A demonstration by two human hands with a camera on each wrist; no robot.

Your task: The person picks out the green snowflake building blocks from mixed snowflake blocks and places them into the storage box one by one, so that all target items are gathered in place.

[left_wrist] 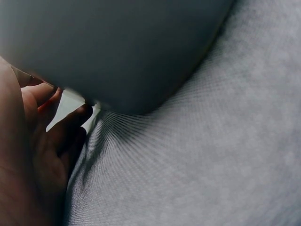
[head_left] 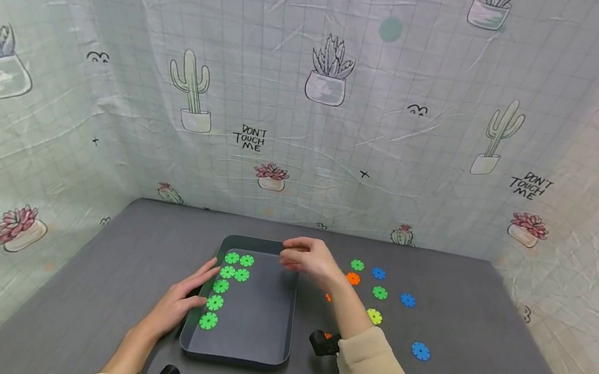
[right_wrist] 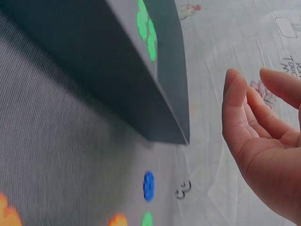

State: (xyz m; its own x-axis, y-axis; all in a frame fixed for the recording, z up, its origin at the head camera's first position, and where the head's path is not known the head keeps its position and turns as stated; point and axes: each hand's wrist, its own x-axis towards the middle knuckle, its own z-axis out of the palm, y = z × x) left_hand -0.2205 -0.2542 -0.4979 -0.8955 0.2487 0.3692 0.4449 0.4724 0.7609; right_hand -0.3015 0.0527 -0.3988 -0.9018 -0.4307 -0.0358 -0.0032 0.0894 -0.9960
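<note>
A dark grey rectangular tray lies on the table, with several green notched plastic discs arranged along its left side. My left hand touches the tray's left wall, its fingers stretched out and the thumb at the rim. In the left wrist view those fingers are partly hidden beside the tray's wall. Over the tray's far right corner hovers my right hand, fingers loosely bent. The right wrist view shows a gap between thumb and fingertips, and no disc in the right hand.
Right of the tray lie loose discs: blue, green, yellow-green and orange. My right forearm partly covers some orange ones. A patterned curtain surrounds the grey table at the back and sides.
</note>
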